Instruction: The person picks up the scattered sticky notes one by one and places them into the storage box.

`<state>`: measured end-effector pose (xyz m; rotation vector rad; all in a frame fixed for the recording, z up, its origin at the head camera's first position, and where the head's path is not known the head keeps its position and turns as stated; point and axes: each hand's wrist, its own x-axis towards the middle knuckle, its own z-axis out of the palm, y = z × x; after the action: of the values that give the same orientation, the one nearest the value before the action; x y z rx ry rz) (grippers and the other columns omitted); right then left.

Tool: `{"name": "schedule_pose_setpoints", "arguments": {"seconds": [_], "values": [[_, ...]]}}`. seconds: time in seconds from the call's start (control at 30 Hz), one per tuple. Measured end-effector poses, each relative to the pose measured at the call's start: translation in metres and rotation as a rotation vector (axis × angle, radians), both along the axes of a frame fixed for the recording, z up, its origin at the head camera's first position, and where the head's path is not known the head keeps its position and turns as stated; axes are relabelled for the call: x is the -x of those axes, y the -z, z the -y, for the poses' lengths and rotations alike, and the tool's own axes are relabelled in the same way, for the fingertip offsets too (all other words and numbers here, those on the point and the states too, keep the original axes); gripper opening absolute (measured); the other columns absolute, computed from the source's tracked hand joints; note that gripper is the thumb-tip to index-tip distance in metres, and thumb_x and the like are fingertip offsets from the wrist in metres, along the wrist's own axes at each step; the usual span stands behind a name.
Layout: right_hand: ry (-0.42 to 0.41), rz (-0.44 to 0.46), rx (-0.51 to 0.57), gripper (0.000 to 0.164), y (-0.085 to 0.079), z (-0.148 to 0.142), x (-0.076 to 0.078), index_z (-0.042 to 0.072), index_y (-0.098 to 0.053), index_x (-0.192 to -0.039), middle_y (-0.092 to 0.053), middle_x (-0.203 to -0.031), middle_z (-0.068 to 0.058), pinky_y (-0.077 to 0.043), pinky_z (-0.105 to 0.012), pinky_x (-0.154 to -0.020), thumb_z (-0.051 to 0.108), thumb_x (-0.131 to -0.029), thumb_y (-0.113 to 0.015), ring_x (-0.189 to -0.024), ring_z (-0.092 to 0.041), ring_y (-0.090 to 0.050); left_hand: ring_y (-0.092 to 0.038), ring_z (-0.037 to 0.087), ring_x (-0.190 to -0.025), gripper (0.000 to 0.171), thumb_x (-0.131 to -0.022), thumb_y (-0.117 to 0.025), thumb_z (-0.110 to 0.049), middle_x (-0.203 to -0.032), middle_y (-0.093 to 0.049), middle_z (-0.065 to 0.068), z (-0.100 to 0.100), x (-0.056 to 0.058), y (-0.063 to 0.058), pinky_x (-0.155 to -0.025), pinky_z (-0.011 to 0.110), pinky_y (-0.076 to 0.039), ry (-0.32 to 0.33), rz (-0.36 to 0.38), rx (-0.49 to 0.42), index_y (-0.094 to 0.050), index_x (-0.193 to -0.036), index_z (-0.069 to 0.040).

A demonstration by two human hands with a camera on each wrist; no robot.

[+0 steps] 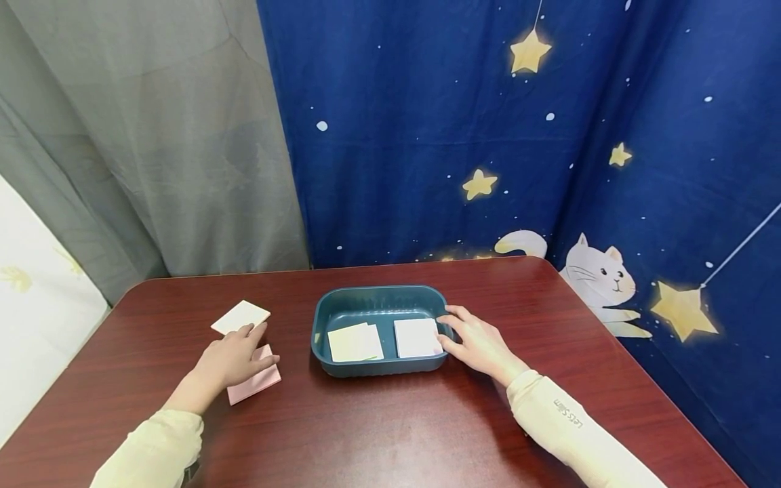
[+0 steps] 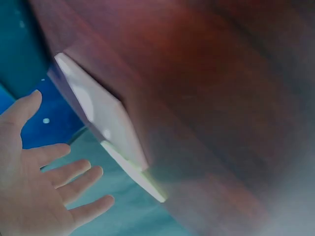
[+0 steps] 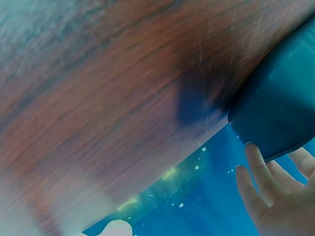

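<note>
My left hand (image 1: 230, 360) hovers over a pink pad of paper notes (image 1: 255, 381), fingers spread and holding nothing. Just beyond the fingertips lies a pale, whitish note pad (image 1: 242, 317). In the left wrist view the nearer pad (image 2: 103, 110) and a paler pad (image 2: 135, 174) stand apart from the fingers. My right hand (image 1: 478, 340) rests at the right rim of a dark teal plastic bin (image 1: 366, 369), with loosely extended fingers reaching over the edge. Inside the bin, pale yellow notes (image 1: 350, 343) lie left and a white note pad (image 1: 417, 337) lies right.
The reddish-brown wooden table (image 1: 378, 434) carries the bin near its middle. Behind its far edge hang a grey curtain (image 1: 183, 169) and a blue curtain (image 1: 415, 149) with stars and a cat.
</note>
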<state>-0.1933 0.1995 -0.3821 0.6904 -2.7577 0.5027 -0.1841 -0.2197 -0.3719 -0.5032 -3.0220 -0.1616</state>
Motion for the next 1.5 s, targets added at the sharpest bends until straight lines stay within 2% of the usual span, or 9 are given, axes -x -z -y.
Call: {"name": "schedule_pose_setpoints", "arguments": {"seconds": [0.17,0.37,0.7,1.2,1.5], "values": [[0.001,-0.003,0.000,0.035,0.000,0.000,0.000,0.012,-0.061,-0.111,-0.048,-0.122,-0.009,-0.047,-0.042,-0.070,0.033,-0.083,-0.059,-0.098,-0.021,-0.054,-0.046,0.045,-0.101,0.075,-0.075,-0.060,-0.049,-0.119,-0.044,0.028,0.005,-0.001,0.010,-0.070,0.056,-0.040,-0.036,0.062,0.003,-0.046,-0.121,0.008],[0.001,-0.005,-0.004,0.035,-0.001,0.000,0.000,0.012,-0.061,-0.111,-0.048,-0.122,-0.009,-0.046,-0.042,-0.071,0.033,-0.082,-0.059,-0.099,-0.021,-0.054,-0.046,0.045,-0.100,0.076,-0.073,-0.061,-0.049,-0.120,-0.044,0.027,0.008,-0.001,0.015,-0.071,0.057,-0.039,-0.042,0.086,0.005,-0.046,-0.121,0.009],[0.008,0.001,0.001,0.035,-0.002,0.001,-0.001,0.013,-0.061,-0.111,-0.048,-0.122,-0.007,-0.046,-0.041,-0.072,0.032,-0.082,-0.060,-0.098,-0.020,-0.054,-0.049,0.045,-0.095,0.081,-0.070,-0.061,-0.054,-0.114,-0.048,0.026,0.009,-0.002,0.016,-0.067,0.057,-0.039,-0.034,0.121,0.024,-0.047,-0.119,0.008],[0.010,0.012,-0.005,0.035,-0.001,0.000,-0.001,0.015,-0.060,-0.112,-0.047,-0.123,-0.007,-0.046,-0.041,-0.073,0.036,-0.083,-0.057,-0.099,-0.020,-0.054,-0.052,0.041,-0.091,0.076,-0.070,-0.060,-0.057,-0.109,-0.053,0.022,0.004,-0.009,0.016,-0.064,0.055,-0.041,0.027,0.088,0.042,-0.052,-0.117,0.002],[0.008,-0.002,-0.001,0.035,-0.002,0.000,-0.001,0.015,-0.061,-0.111,-0.048,-0.122,-0.008,-0.047,-0.041,-0.071,0.035,-0.083,-0.058,-0.097,-0.020,-0.055,-0.053,0.038,-0.091,0.078,-0.063,-0.069,-0.050,-0.108,-0.054,0.019,0.002,-0.014,0.016,-0.066,0.052,-0.042,0.054,0.080,0.015,-0.052,-0.118,0.002]]}}
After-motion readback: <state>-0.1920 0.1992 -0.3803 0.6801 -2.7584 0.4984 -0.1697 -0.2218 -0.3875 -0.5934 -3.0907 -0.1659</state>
